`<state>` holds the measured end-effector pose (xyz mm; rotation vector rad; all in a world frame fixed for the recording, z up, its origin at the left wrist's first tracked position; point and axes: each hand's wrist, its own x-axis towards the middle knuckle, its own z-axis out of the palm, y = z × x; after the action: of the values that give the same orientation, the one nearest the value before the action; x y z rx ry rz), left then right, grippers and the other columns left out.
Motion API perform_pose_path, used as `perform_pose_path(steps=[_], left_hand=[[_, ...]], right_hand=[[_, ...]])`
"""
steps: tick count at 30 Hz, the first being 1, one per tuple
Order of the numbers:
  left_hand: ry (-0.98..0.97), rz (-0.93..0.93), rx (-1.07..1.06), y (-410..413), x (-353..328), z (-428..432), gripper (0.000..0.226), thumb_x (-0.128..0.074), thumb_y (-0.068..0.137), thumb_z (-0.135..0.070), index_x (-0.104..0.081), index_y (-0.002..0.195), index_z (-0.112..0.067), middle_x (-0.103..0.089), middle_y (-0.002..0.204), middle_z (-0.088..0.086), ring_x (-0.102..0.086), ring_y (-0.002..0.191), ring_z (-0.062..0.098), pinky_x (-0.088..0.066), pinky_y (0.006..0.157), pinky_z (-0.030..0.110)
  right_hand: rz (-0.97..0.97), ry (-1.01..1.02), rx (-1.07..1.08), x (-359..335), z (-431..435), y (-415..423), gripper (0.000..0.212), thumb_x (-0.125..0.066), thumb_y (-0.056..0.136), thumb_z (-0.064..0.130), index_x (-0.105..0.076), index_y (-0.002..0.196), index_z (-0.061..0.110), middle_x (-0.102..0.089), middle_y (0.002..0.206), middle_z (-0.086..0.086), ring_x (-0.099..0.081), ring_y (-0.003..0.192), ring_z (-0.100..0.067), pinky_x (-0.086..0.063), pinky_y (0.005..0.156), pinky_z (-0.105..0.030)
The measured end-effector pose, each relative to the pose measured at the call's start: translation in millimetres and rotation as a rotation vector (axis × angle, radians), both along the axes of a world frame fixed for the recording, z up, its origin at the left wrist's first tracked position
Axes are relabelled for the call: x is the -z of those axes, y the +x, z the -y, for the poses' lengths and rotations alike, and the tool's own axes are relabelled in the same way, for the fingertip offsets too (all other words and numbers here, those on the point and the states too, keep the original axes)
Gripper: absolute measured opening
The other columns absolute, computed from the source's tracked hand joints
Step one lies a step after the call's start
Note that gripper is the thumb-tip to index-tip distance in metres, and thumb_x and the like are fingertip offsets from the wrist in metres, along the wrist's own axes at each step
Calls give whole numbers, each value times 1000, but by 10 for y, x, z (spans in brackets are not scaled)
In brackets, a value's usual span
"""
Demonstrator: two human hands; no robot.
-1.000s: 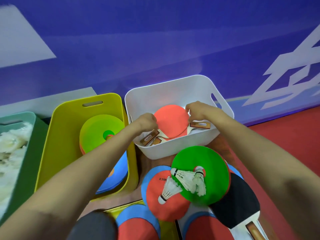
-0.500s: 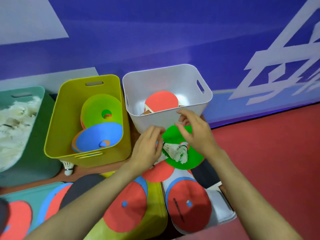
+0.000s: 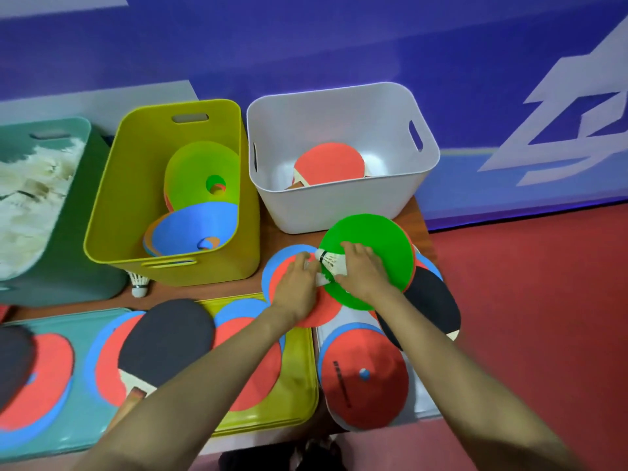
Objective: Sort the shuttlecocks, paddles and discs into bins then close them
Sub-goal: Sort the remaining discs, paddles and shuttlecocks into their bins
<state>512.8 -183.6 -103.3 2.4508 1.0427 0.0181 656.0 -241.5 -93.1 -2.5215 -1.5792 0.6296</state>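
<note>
Three bins stand in a row: a teal bin (image 3: 68, 266) full of white shuttlecocks, a yellow bin (image 3: 112, 212) with green and blue discs, and a white bin (image 3: 326, 209) with red paddles. In front of the white bin, a green disc (image 3: 377, 243) carries shuttlecocks (image 3: 331, 261). My right hand (image 3: 362, 271) grips them from the right, fingers curled over the feathers. My left hand (image 3: 297, 287) lies on a red disc (image 3: 319, 312) and pinches a shuttlecock at the green disc's left edge. A black paddle (image 3: 431, 300) pokes out under the green disc.
A loose shuttlecock (image 3: 139, 283) lies in front of the yellow bin. Teal (image 3: 81, 436), yellow (image 3: 299, 379) and white lids lie at the front, covered with red and blue discs (image 3: 365, 375) and a black paddle (image 3: 166, 334). Red floor lies to the right.
Both hands left the white bin, where a red paddle now lies, and dropped onto the shuttlecocks on the green disc. The view pulled back and down.
</note>
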Motion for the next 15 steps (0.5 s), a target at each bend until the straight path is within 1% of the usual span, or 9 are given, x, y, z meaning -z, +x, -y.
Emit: perform_pose_path(steps=[2, 4, 6, 9, 10, 11, 13, 14, 15], left_hand=[[15, 53, -24, -48, -9, 8, 28, -54, 83, -4, -53, 112, -2, -43, 128, 17, -50, 108, 36, -44, 86, 42], [31, 130, -72, -125, -52, 13, 24, -59, 82, -7, -54, 104, 0, -45, 124, 16, -52, 105, 35, -46, 82, 44], [50, 215, -125, -219, -108, 10, 24, -63, 78, -7, -54, 100, -2, -45, 125, 13, -53, 106, 33, -48, 80, 43], [93, 363, -191, -353, -214, 9, 20, -64, 82, -9, -53, 98, -3, -43, 128, 12, -53, 106, 30, -48, 82, 38], [100, 409, -214, -394, -250, 8, 19, -64, 84, -10, -53, 97, -2, -43, 127, 13, -53, 107, 29, -46, 85, 35], [111, 453, -233, -437, -287, 9, 19, -64, 85, -11, -53, 96, -1, -43, 126, 14, -52, 109, 28, -43, 89, 29], [134, 529, -255, -536, -377, 18, 19, -66, 86, -12, -53, 94, 0, -44, 125, 15, -48, 113, 21, -35, 92, 11], [141, 565, -260, -592, -434, 31, 18, -66, 86, -12, -53, 92, -1, -44, 125, 15, -46, 114, 15, -32, 92, 5], [145, 603, -261, -652, -497, 43, 17, -66, 85, -11, -52, 89, -2, -44, 124, 14, -43, 114, 10, -32, 92, 5]], right_hand=[[29, -23, 6, 22, -18, -23, 62, -61, 82, 33, -34, 134, 14, -48, 130, -11, -43, 121, -31, -32, 100, -40], [39, 9, 16, 22, -22, -47, 62, -61, 80, 33, -35, 133, 15, -50, 129, -10, -44, 121, -29, -30, 101, -41], [9, 113, 44, 11, -23, -72, 63, -62, 78, 30, -37, 134, 13, -52, 127, -9, -46, 118, -30, -31, 101, -41], [-128, 350, 88, -28, -24, -128, 62, -65, 72, 20, -43, 129, 8, -55, 119, -12, -50, 110, -34, -39, 92, -40], [-188, 418, 109, -60, -20, -154, 60, -66, 72, 17, -45, 128, 6, -55, 118, -13, -50, 108, -34, -39, 90, -38], [-239, 477, 125, -95, -12, -186, 59, -66, 73, 13, -45, 128, 5, -54, 118, -13, -50, 108, -33, -38, 89, -35], [-309, 587, 151, -175, 7, -262, 60, -67, 74, 8, -44, 130, 3, -53, 122, -13, -49, 113, -31, -35, 93, -29], [-333, 636, 165, -228, 19, -309, 60, -68, 74, 7, -45, 130, 3, -53, 124, -12, -49, 114, -28, -34, 95, -26], [-349, 682, 176, -286, 29, -364, 60, -69, 74, 8, -46, 129, 4, -53, 124, -11, -49, 114, -26, -34, 95, -23]])
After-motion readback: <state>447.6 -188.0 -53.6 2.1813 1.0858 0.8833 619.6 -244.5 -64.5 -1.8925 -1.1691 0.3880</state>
